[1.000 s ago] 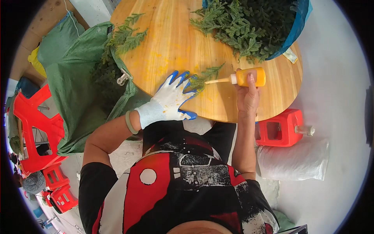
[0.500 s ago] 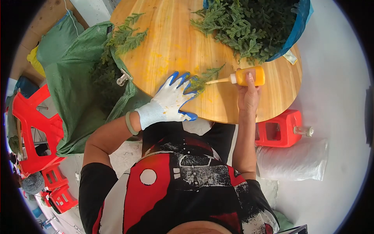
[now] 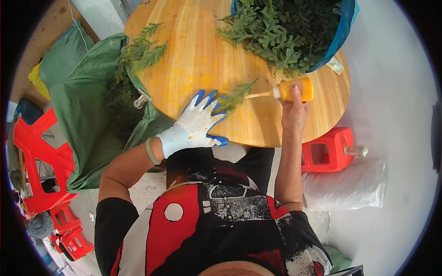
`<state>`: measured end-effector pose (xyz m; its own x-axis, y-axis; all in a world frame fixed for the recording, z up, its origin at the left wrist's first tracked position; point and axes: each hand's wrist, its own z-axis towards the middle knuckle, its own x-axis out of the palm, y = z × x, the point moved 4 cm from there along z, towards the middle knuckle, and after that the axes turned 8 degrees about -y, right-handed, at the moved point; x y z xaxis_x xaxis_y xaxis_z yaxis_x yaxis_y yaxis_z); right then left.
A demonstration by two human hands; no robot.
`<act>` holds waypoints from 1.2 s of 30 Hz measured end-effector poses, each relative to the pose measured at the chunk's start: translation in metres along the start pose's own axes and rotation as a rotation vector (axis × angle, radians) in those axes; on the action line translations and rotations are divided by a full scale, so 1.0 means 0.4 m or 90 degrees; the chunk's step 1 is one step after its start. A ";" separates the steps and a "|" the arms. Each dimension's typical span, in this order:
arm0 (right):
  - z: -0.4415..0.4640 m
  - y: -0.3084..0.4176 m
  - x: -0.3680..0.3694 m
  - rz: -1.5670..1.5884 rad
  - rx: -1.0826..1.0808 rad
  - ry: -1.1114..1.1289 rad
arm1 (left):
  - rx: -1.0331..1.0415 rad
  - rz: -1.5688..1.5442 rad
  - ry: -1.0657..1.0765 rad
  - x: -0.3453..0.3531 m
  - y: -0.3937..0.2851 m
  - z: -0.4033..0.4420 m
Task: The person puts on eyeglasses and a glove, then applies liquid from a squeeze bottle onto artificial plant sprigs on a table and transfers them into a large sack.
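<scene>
My left hand (image 3: 198, 120), in a white knit glove with blue fingertips, lies palm down with fingers spread at the near edge of the round wooden table (image 3: 198, 50). Its fingertips touch the lower end of a green artificial fir sprig (image 3: 237, 95) lying flat on the wood. My bare right hand (image 3: 295, 112) is wrapped round a yellow squeeze bottle (image 3: 299, 89), held on its side. The bottle's long pale nozzle (image 3: 260, 95) points left, with its tip at the right side of the sprig.
A blue bag (image 3: 343, 39) full of fir sprigs stands at the far right of the table. More sprigs (image 3: 149, 50) lie at the left edge, beside a green sack (image 3: 87, 92) held by a metal clip (image 3: 142, 98). A red jerrycan (image 3: 329, 149) stands below right.
The view has shifted slightly, moving the table leftward in the picture. The nozzle tip has drawn a little to the right relative to the sprig. My left hand stays by the sprig.
</scene>
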<state>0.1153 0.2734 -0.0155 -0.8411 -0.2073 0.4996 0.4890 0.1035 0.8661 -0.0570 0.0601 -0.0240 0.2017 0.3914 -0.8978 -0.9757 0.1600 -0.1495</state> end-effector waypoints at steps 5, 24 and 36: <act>0.006 -0.007 -0.004 -0.005 -0.006 0.005 | 0.006 0.016 0.002 -0.004 -0.003 0.003; 0.060 0.016 -0.010 0.042 -0.033 -0.038 | 0.005 0.045 0.038 0.001 -0.004 0.003; 0.089 0.025 -0.016 0.077 -0.045 -0.078 | 0.002 0.022 0.025 -0.007 -0.007 0.008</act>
<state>0.1174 0.3103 -0.0097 -0.7947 -0.0773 0.6021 0.6000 0.0505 0.7984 -0.0546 0.0616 -0.0199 0.1642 0.3608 -0.9181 -0.9817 0.1503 -0.1165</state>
